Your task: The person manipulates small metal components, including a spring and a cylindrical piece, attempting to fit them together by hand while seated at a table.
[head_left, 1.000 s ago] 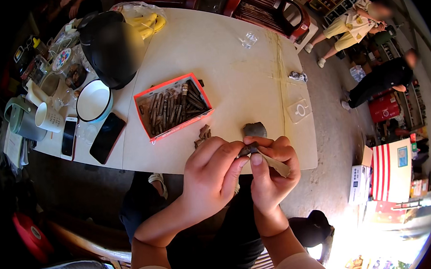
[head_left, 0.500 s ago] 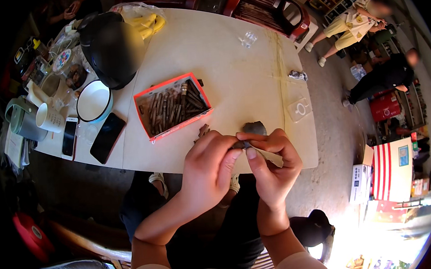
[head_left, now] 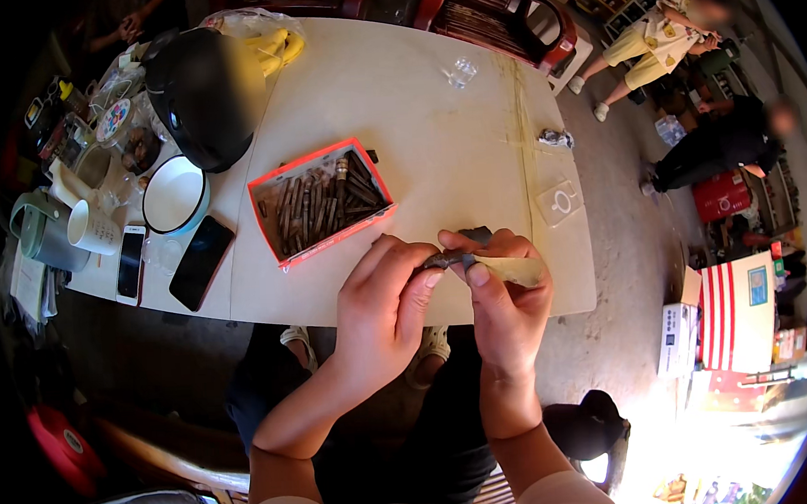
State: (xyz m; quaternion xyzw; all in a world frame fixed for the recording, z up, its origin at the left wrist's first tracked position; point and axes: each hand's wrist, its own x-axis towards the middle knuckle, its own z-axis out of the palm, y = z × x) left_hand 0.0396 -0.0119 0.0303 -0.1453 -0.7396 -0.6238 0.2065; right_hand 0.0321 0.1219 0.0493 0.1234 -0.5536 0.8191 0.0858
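My left hand pinches a short dark metal rod between thumb and fingers, above the near table edge. Closed around a pale folded strip, my right hand presses it against the rod's right end. The strip's other face looks dark grey, like sandpaper. Partly hidden behind the right fingers, a dark grey piece lies on the table. An open red-rimmed box stands beyond my left hand, filled with several similar dark metal rods.
Left on the table are two phones, a blue-rimmed bowl, a white cup, a black appliance and bananas. A clear plastic cup lies farther back. Two people stand at the right.
The hands have turned slightly and more of the dark rod shows between them. The pale strip has swung flatter and to the right.
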